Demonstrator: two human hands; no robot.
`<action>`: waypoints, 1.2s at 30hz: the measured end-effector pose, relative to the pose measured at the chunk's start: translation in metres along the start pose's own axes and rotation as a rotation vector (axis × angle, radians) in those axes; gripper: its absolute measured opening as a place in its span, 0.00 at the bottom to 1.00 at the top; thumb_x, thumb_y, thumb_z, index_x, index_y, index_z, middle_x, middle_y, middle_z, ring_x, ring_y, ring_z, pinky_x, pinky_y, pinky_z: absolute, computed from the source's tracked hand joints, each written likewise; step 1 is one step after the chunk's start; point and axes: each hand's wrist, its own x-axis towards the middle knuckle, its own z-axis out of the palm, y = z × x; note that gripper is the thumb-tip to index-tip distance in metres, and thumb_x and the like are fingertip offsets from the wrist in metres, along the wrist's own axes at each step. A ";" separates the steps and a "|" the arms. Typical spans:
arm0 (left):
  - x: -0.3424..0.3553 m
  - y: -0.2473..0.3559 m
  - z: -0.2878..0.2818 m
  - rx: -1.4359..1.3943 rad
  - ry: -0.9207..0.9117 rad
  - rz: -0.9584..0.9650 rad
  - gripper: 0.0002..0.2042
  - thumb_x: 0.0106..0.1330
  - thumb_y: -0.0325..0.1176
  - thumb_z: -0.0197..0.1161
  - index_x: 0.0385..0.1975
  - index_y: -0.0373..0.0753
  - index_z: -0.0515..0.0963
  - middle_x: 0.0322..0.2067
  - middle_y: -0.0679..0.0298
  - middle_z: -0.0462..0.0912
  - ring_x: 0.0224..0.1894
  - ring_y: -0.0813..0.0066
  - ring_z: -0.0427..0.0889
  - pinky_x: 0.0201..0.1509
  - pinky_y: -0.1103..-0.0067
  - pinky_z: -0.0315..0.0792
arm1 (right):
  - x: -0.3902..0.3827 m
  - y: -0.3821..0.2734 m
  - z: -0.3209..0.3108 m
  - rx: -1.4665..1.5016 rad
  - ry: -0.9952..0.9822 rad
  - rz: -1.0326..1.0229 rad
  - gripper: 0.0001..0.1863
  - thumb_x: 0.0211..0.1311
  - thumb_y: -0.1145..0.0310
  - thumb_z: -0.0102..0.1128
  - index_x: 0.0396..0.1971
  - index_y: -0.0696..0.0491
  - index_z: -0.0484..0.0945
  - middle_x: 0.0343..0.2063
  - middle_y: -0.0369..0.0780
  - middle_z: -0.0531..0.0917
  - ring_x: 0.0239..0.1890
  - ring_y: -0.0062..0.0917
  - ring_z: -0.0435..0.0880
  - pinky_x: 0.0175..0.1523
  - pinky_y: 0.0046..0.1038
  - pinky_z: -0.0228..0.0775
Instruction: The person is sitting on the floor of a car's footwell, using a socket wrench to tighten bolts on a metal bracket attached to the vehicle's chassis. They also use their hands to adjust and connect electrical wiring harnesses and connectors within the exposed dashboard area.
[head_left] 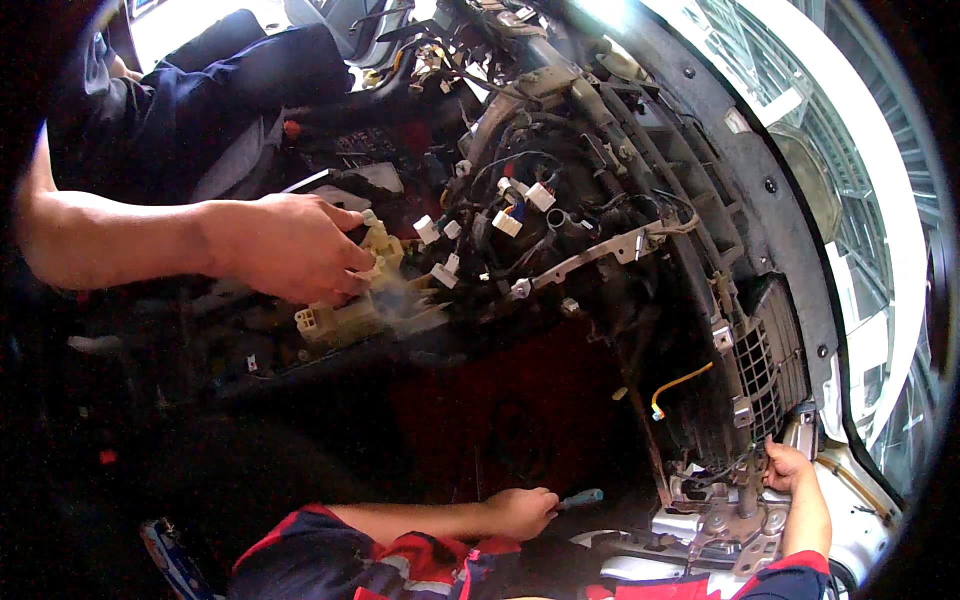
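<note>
Teal-handled slim tool [586, 497]: low centre, its handle jutting from the person's left hand [522, 512].
Left fingers: curled closed, apparently around the tool's other end, though the dark view hides the grip.
Right hand [788, 467]: fingers bent, just below the black plastic grid vent [757, 375]; whether they grip anything, I cannot tell.
Bolted grey metal plate [740, 525]: beside the right forearm.
Co-worker's hand [305, 245]: at the beige plastic bracket [385, 260], upper left.

White connectors [508, 223] hang near a pale metal bracket [612, 249].
</note>
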 end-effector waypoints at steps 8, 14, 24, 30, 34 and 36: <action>-0.002 -0.001 0.004 0.012 -0.010 -0.013 0.13 0.67 0.40 0.50 0.38 0.36 0.72 0.41 0.53 0.76 0.43 0.50 0.77 0.45 0.61 0.73 | -0.002 -0.002 0.005 0.012 0.090 -0.131 0.21 0.64 0.49 0.53 0.39 0.54 0.74 0.33 0.42 0.83 0.30 0.35 0.82 0.34 0.40 0.73; -0.004 0.006 -0.004 0.002 -0.058 -0.051 0.12 0.67 0.39 0.50 0.40 0.37 0.72 0.42 0.54 0.76 0.44 0.50 0.77 0.45 0.60 0.73 | -0.009 -0.004 0.025 0.012 0.110 -0.200 0.21 0.65 0.48 0.50 0.44 0.51 0.74 0.36 0.42 0.84 0.36 0.35 0.83 0.38 0.39 0.73; -0.004 -0.001 0.005 -0.023 -0.006 -0.010 0.12 0.66 0.39 0.50 0.38 0.37 0.72 0.41 0.53 0.76 0.44 0.50 0.77 0.45 0.60 0.72 | -0.025 -0.015 0.056 0.118 0.084 -0.206 0.31 0.59 0.38 0.51 0.48 0.51 0.73 0.43 0.44 0.82 0.44 0.40 0.80 0.45 0.43 0.71; -0.002 -0.001 0.005 0.000 -0.034 -0.031 0.11 0.66 0.39 0.51 0.38 0.37 0.72 0.40 0.52 0.76 0.42 0.48 0.77 0.43 0.59 0.73 | -0.026 -0.019 0.043 0.023 -0.077 -0.042 0.39 0.57 0.34 0.48 0.56 0.51 0.68 0.52 0.45 0.77 0.52 0.40 0.76 0.56 0.46 0.66; -0.001 -0.005 0.010 -0.001 -0.025 -0.013 0.12 0.66 0.39 0.51 0.38 0.37 0.73 0.39 0.52 0.76 0.40 0.48 0.78 0.42 0.59 0.73 | -0.016 -0.009 0.037 0.048 -0.023 -0.241 0.39 0.57 0.34 0.48 0.57 0.52 0.67 0.54 0.44 0.75 0.54 0.40 0.75 0.57 0.46 0.65; -0.002 -0.003 0.008 -0.013 -0.024 -0.016 0.12 0.65 0.39 0.52 0.38 0.37 0.73 0.39 0.52 0.76 0.40 0.48 0.78 0.42 0.59 0.74 | -0.022 -0.012 0.045 0.060 -0.075 -0.200 0.38 0.58 0.35 0.48 0.58 0.52 0.67 0.54 0.44 0.75 0.55 0.40 0.74 0.58 0.47 0.65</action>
